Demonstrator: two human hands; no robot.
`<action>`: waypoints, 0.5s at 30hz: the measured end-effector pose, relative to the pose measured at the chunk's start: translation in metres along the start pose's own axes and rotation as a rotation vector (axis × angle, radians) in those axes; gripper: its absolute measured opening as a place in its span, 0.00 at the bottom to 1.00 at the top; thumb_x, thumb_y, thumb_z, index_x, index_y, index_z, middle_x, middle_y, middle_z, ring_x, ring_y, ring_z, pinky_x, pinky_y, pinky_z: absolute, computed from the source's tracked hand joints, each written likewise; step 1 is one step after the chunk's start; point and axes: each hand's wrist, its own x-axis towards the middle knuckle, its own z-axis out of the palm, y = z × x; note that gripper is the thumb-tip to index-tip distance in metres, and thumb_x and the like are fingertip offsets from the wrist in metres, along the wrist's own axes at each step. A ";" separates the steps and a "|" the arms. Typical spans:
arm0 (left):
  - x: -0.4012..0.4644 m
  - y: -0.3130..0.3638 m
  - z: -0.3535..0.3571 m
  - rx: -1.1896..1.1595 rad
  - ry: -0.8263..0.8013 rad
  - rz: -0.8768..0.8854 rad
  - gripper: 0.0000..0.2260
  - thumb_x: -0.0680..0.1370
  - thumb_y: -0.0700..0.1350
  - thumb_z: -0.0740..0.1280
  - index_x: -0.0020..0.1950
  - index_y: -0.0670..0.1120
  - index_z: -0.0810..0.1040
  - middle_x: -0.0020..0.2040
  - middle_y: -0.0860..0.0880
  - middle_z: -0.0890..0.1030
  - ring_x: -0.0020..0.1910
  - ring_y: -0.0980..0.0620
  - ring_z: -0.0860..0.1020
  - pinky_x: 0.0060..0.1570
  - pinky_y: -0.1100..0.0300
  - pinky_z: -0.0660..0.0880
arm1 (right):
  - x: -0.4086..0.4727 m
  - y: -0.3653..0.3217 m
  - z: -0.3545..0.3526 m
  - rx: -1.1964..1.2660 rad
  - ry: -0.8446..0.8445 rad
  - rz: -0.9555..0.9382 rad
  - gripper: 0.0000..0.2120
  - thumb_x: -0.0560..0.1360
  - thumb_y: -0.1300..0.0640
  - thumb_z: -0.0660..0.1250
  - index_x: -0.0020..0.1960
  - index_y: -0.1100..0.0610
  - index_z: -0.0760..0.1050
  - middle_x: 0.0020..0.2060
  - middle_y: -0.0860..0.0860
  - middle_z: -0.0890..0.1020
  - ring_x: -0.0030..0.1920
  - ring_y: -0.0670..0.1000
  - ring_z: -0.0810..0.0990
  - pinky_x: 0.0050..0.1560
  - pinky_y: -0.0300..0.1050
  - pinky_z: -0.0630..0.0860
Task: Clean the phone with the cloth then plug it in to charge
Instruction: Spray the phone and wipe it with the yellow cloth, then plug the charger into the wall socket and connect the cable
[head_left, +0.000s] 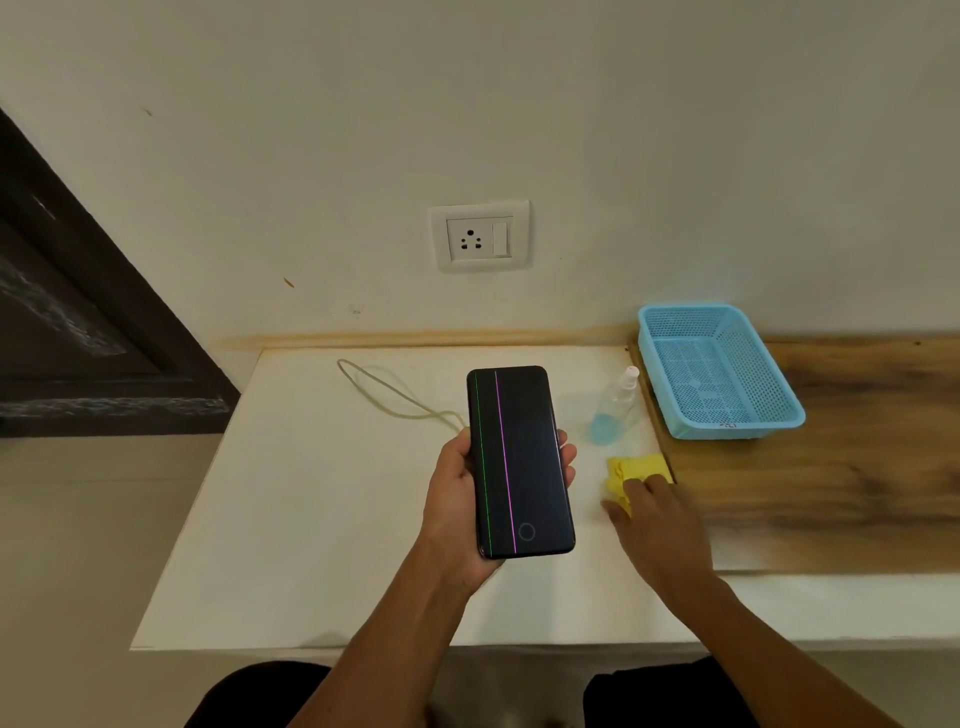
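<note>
A black phone with a green and a pink vertical line on its dark screen is held screen-up above the white table by my left hand. To its right, my right hand lies palm-down on a crumpled yellow cloth on the table, fingers over its near part. Behind the phone a pale charging cable loops across the table; its ends are hidden. A white wall socket with a switch sits on the wall above.
A clear spray bottle with blue liquid stands right of the phone. A light blue mesh basket rests on the wooden surface at the right. A dark door panel fills the left.
</note>
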 end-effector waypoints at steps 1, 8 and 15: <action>0.000 -0.001 -0.001 0.007 0.002 0.003 0.24 0.80 0.55 0.56 0.68 0.41 0.75 0.65 0.35 0.77 0.63 0.37 0.77 0.59 0.44 0.76 | -0.001 -0.002 -0.003 0.034 -0.006 0.034 0.15 0.72 0.48 0.69 0.47 0.61 0.79 0.42 0.58 0.82 0.42 0.58 0.79 0.44 0.49 0.76; 0.000 -0.008 -0.002 0.205 0.144 0.035 0.20 0.78 0.56 0.60 0.61 0.45 0.80 0.54 0.39 0.83 0.52 0.40 0.82 0.48 0.47 0.80 | -0.017 -0.035 -0.057 0.858 -0.035 0.288 0.09 0.78 0.54 0.61 0.46 0.54 0.79 0.39 0.49 0.83 0.39 0.50 0.81 0.38 0.38 0.76; -0.006 -0.027 0.002 0.379 0.274 0.100 0.17 0.79 0.57 0.61 0.49 0.49 0.85 0.48 0.42 0.86 0.47 0.42 0.85 0.39 0.52 0.82 | -0.038 -0.053 -0.085 1.358 -0.370 0.207 0.13 0.79 0.56 0.59 0.48 0.46 0.81 0.43 0.48 0.85 0.45 0.47 0.84 0.40 0.40 0.81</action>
